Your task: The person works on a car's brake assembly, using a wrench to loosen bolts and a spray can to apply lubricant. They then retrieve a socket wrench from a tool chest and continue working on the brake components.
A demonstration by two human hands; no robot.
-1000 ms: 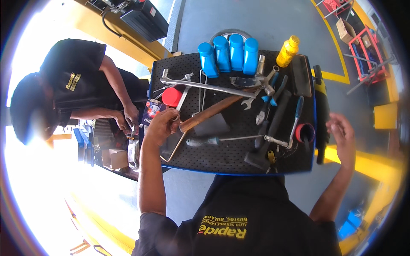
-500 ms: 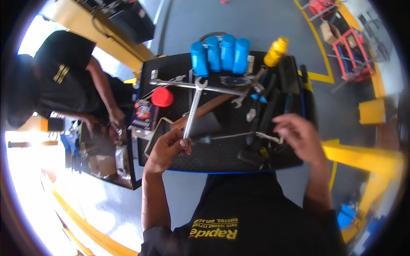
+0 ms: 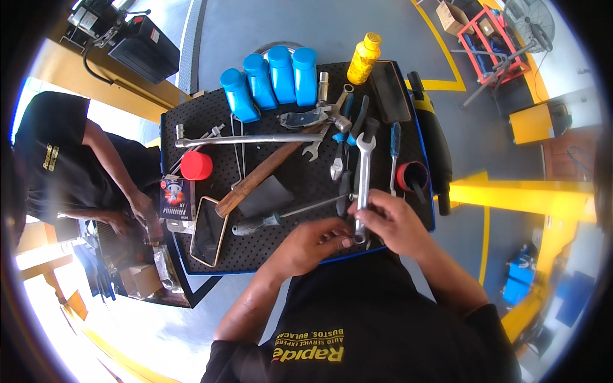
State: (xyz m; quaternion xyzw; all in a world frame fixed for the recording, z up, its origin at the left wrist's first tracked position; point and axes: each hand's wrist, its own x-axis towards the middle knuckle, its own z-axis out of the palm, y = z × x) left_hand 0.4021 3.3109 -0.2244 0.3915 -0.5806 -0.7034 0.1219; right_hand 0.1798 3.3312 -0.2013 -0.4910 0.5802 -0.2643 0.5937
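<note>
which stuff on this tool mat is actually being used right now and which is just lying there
In hand:
- combination wrench, its lower end held by the right hand
- left hand touching that same end

Lying about:
- wooden-handled hammer
- four blue bottles
- yellow bottle
- phone
- screwdriver

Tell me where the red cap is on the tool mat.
In the head view the red cap sits on the left part of the black tool mat, just below the long steel bar and above the small printed box.
</note>
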